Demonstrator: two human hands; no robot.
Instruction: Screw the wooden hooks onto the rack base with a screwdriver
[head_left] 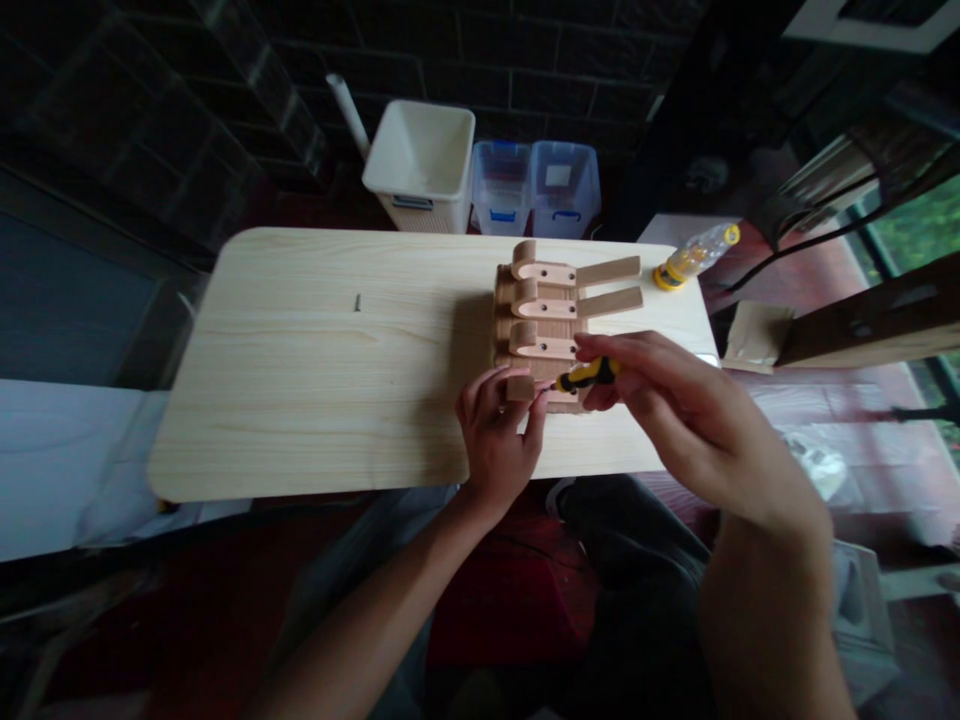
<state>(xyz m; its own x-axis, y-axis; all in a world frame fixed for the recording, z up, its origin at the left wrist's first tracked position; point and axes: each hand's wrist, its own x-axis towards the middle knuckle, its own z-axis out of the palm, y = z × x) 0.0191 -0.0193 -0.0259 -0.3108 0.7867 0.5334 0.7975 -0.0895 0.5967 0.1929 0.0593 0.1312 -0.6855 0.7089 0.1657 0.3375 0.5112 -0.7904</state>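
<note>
The pale pine bench [262, 400] fills the middle of the scene, with a white bin [420, 165] and two clear plastic storage boxes [536, 188] with blue handles standing just behind it. Toward the bench's right end sits a wooden hook assembly [536, 320], three pale hooks in a row, its near end partly hidden behind the person's hands. Beyond it, by the bench's far right corner, a plastic bottle [694, 257] lies on its side. The right hand [690, 430] has its grip pressed closed on a yellow-and-black screwdriver [589, 375]. The left hand [495, 445] curls its grip around a small wooden block [520, 388] at the assembly's near edge. Left of the assembly, a lone screw [358, 302] lies on the bench.
</note>
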